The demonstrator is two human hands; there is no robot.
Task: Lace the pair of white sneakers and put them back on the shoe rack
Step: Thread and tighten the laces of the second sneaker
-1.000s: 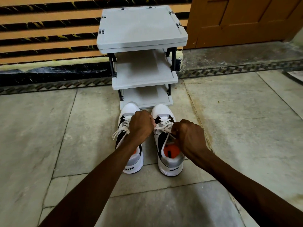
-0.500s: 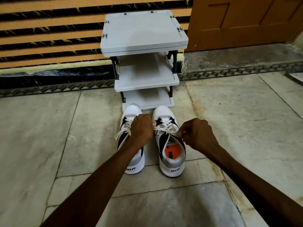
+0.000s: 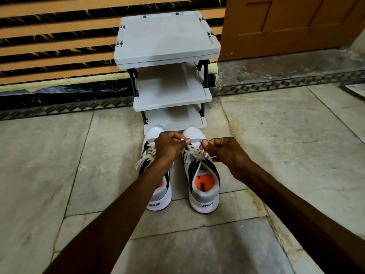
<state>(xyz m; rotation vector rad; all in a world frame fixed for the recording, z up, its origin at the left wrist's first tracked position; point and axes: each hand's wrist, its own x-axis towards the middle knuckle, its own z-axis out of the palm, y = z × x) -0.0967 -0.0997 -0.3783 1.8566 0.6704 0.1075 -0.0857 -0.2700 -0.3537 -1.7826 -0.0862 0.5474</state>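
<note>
Two white sneakers with black side panels and orange insoles stand side by side on the stone floor, toes toward the rack. The left sneaker (image 3: 158, 198) is partly covered by my left forearm; its lace ends trail to its left. Over the right sneaker (image 3: 205, 196) both hands pinch its white lace (image 3: 194, 152). My left hand (image 3: 169, 144) holds one lace end above the toe area. My right hand (image 3: 225, 153) grips the other end near the upper eyelets. The grey three-tier shoe rack (image 3: 167, 52) stands just behind the shoes with bare shelves.
The rack backs onto a wall with orange and black stripes (image 3: 59, 46). A brown wooden door (image 3: 292, 26) stands to the right, above a raised stone threshold (image 3: 276, 70). Grey stone floor tiles (image 3: 296, 145) spread to both sides of the shoes.
Both hands have moved up toward the toe of the right sneaker and closer together, drawing the lace ends with them. The shoes have stayed in place.
</note>
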